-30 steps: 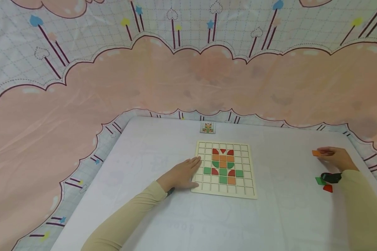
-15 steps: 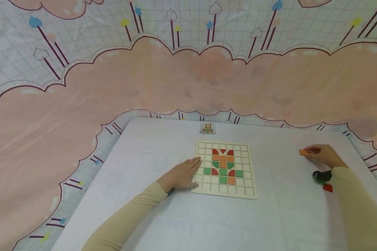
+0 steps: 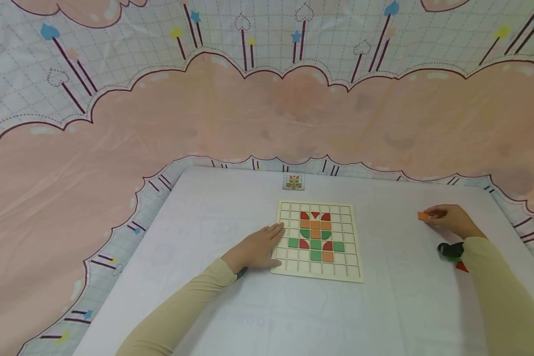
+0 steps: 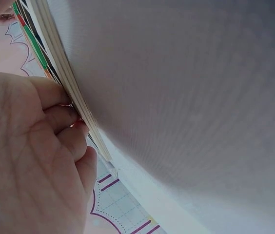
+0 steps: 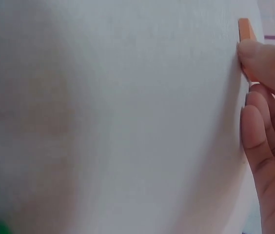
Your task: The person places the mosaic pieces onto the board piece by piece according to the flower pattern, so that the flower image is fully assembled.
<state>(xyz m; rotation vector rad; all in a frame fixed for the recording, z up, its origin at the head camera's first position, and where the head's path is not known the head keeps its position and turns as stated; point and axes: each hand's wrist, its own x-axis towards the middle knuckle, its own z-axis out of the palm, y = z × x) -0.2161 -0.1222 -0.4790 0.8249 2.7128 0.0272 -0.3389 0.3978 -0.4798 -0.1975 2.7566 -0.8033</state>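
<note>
A cream square grid board (image 3: 289, 267) lies on the white table, with red, orange and green tiles set in its cells in a flower-like pattern. My left hand (image 3: 255, 247) rests at the board's left edge, its fingers extended over the rim. In the left wrist view the fingertips touch the side of the board (image 4: 62, 63). On the right of the table, my right hand (image 3: 456, 220) pinches an orange tile (image 3: 422, 216) between thumb and fingers. The right wrist view shows that orange tile (image 5: 245, 29) under the thumb, low over the tabletop.
A small pattern card (image 3: 293, 181) lies behind the board. A red tile (image 3: 462, 267) and a partly hidden green tile (image 3: 455, 259) lie beside the right wrist, below its black strap (image 3: 449, 249). A patterned cloth (image 3: 267, 118) hangs behind the table.
My right hand has moved left with the orange tile in its pinch. Its wrist now covers more of the green and red tiles. The left hand and the board have stayed in place.
</note>
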